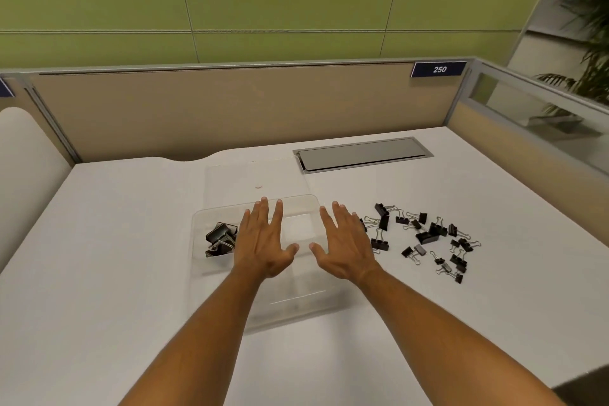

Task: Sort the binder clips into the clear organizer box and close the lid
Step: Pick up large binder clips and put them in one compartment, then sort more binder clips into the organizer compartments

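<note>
A clear organizer box (296, 303) sits on the white desk in front of me, its clear lid (230, 178) lying open and flat behind it. A few large black binder clips (220, 238) lie in the box's far-left compartment. Several smaller black binder clips (425, 236) are scattered on the desk to the right of the box. My left hand (265, 241) hovers flat over the box with fingers spread, holding nothing. My right hand (342, 242) is held the same way over the box's right edge, beside the loose clips.
A grey cable hatch (362, 155) is set into the desk behind the loose clips. Beige partition walls (230, 109) close the desk at the back and right. A white rounded object (23, 155) stands at the left edge.
</note>
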Demonstrator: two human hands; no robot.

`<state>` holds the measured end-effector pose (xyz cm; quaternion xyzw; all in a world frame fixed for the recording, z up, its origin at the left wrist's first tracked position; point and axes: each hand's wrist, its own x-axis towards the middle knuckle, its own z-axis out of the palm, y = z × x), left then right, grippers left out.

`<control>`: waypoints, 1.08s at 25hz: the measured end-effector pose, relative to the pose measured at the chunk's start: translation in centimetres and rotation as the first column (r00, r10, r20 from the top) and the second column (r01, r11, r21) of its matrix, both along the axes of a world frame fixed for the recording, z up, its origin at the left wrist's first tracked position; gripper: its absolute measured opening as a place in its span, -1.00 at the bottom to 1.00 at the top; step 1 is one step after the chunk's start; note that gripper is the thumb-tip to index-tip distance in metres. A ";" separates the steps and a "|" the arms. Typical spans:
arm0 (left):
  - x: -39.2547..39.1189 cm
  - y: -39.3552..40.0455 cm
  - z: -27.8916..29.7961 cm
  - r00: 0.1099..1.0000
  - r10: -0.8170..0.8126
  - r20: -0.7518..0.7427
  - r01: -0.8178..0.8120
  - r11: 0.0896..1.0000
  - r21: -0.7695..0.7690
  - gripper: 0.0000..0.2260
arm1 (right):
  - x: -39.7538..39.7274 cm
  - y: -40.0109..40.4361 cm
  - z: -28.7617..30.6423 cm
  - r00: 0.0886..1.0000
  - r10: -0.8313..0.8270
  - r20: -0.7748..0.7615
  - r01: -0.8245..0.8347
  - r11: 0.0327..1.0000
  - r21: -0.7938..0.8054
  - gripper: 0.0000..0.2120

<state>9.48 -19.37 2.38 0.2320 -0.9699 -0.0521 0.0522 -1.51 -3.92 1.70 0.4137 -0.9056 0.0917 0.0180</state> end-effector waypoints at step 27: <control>-13.1 15.4 -3.1 0.995 -0.046 0.087 0.041 0.997 0.058 -0.18 | -13.6 17.7 -4.6 0.943 -0.303 0.137 0.302 0.953 0.023 -0.51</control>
